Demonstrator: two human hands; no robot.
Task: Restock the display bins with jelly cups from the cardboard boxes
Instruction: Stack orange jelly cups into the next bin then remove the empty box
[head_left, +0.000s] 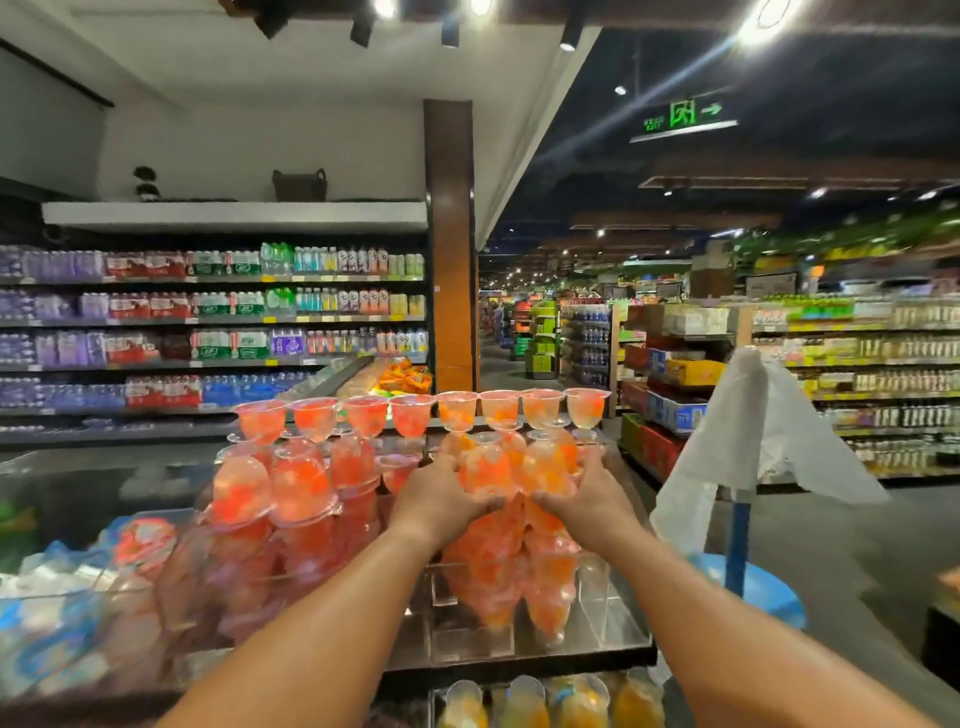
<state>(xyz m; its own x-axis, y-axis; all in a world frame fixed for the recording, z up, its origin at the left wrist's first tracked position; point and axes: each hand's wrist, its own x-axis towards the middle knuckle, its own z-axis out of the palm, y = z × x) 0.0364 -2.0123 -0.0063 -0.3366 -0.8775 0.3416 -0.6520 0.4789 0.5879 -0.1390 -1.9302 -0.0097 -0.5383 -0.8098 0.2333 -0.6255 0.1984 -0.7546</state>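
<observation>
Both my hands cup a cluster of orange jelly cups (519, 470) above a clear acrylic display bin (597, 597). My left hand (441, 499) grips the cluster's left underside. My right hand (587, 493) grips its right side. Beneath them more orange jelly cups (519, 582) fill the bin. A row of upright cups (415, 413) lines the top of the display. Red jelly cups (291, 488) are stacked in the bin to the left. No cardboard box shows.
A pole draped with white plastic bags (753, 431) stands on a blue base (758, 592) at the right. Drink shelves (208, 332) run behind at left, and an aisle (504, 364) opens ahead. Yellow jelly cups (550, 701) fill a lower bin.
</observation>
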